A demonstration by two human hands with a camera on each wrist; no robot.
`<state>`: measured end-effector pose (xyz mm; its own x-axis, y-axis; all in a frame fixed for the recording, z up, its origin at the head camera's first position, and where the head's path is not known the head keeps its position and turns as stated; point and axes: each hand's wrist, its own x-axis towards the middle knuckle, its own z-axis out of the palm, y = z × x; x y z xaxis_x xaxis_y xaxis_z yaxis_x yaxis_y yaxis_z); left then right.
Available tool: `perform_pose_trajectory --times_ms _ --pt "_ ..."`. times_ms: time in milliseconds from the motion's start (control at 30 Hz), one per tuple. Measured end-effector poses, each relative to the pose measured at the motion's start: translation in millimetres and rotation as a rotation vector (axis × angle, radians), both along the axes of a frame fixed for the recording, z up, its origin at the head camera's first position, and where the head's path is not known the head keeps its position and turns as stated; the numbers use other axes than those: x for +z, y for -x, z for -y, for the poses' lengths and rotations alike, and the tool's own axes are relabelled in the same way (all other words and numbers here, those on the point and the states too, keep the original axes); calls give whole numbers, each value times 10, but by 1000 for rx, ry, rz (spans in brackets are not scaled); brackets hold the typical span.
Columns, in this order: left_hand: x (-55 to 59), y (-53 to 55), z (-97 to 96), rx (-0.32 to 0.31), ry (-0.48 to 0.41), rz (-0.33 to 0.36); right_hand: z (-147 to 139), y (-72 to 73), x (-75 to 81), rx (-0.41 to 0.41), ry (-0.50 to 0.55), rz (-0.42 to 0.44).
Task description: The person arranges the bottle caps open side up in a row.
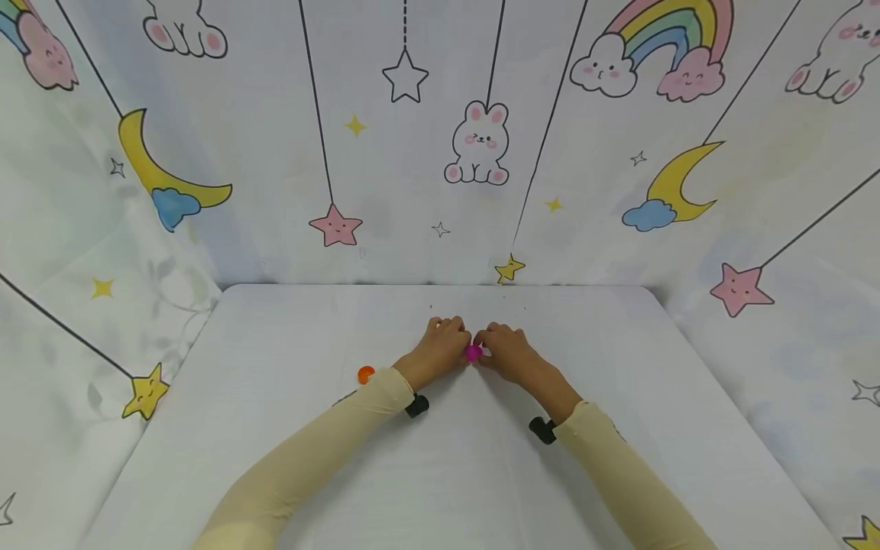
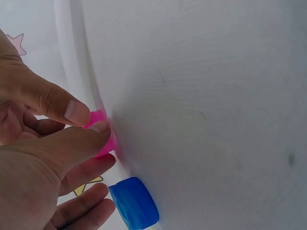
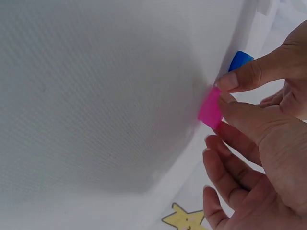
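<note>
A small pink cap-like piece (image 1: pixel 473 353) sits between the two hands, low over the white table. My left hand (image 1: pixel 440 347) pinches it from the left, its thumb (image 2: pixel 81 143) laid along the piece with the forefinger beneath. From the other side my right hand (image 1: pixel 507 351) pinches it too, thumb and forefinger on the edge and the other fingers (image 3: pixel 225 175) loosely bent. A short, round blue cap-like piece (image 2: pixel 134 203) stands on the table by the left hand's outer fingers; in the head view that hand hides it.
An orange round piece (image 1: pixel 366 374) lies on the white table (image 1: pixel 454 481), left of the left wrist. Black wrist cameras (image 1: pixel 416 406) hang under both forearms. A printed cloth wall (image 1: pixel 412 168) rises at the table's far edge and along both sides.
</note>
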<state>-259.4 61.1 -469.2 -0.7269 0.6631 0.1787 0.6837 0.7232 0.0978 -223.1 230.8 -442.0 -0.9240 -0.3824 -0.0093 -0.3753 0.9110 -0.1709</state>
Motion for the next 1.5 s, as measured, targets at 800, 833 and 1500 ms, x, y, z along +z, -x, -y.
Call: perform_pose_trajectory --times_ms 800,833,1500 --pt "100 55 84 34 -81 38 -1 24 77 -80 249 85" --pt "103 53 83 32 -83 39 1 25 77 -84 253 91" --pt "184 67 96 6 -96 34 -27 59 31 -21 323 -5"
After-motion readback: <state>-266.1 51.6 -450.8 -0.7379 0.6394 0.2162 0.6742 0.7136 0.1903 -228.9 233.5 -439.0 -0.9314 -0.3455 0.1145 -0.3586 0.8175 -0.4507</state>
